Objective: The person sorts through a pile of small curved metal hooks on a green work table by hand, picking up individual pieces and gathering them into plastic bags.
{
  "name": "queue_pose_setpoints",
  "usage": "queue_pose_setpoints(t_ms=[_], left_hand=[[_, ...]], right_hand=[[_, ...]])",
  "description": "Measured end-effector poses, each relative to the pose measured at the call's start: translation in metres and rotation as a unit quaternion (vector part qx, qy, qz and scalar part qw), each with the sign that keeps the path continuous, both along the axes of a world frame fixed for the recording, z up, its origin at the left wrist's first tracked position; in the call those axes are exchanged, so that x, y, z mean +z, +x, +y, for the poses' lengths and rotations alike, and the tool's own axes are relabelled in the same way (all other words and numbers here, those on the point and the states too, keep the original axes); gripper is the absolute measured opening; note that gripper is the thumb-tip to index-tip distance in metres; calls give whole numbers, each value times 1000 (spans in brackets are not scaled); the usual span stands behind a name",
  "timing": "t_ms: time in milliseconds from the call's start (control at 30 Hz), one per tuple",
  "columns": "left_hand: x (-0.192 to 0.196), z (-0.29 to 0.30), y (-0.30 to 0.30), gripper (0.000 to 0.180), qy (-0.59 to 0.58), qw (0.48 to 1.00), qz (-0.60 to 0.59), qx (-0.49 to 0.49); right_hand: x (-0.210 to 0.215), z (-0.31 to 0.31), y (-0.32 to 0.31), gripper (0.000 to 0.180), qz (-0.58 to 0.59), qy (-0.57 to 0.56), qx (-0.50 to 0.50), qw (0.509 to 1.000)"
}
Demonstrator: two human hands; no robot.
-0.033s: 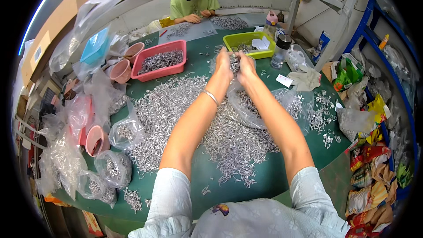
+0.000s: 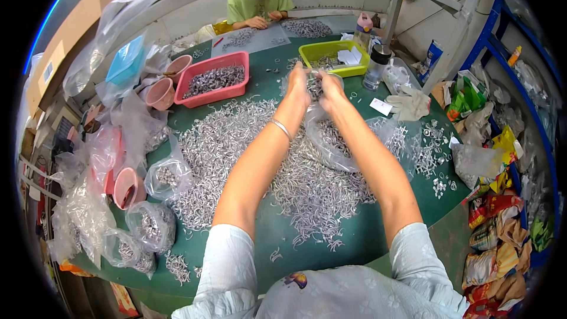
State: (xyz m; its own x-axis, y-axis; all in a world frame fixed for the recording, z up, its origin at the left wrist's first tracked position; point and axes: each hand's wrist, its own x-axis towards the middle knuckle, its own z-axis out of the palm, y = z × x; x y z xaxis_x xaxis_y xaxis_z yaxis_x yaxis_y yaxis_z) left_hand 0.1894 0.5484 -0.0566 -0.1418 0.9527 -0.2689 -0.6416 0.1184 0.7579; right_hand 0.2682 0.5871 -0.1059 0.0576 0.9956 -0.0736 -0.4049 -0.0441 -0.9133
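Note:
Both my arms stretch forward over the green table. My left hand (image 2: 298, 86) and my right hand (image 2: 331, 90) are cupped facing each other, fingers curled, around a clump of small silvery metal pieces (image 2: 315, 87). Clear plastic shows around the clump; whether it is a bag's rim I cannot tell. Just nearer to me lies a clear plastic bag (image 2: 331, 150) with more such pieces inside. A wide heap of curved metal pieces (image 2: 221, 150) spreads beneath and left of my forearms. Beyond my hands sits a yellow-green basket (image 2: 354, 71) holding metal pieces and white paper.
A pink tray (image 2: 243, 85) of metal pieces stands at the left, near pink bowls (image 2: 160, 94) and filled plastic bags (image 2: 152, 226). A bottle (image 2: 376, 70) and white gloves (image 2: 409, 105) lie right. Across the table, a person in green (image 2: 260, 9) handles small pieces. A blue shelf (image 2: 484, 35) stands right.

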Motion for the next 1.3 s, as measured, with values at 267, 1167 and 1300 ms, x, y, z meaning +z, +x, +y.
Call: queue_pose_setpoints(t_ms=[267, 1167, 1300], left_hand=[[-16, -52, -44, 31, 113, 987, 109, -30], [-152, -448, -52, 25, 68, 735, 675, 11], [-153, -450, -41, 20, 89, 729, 678, 4]], right_hand=[[32, -51, 14, 43, -351, 3, 209, 913], [-93, -365, 88, 18, -628, 403, 240, 621], [-101, -350, 126, 12, -658, 391, 130, 630]])
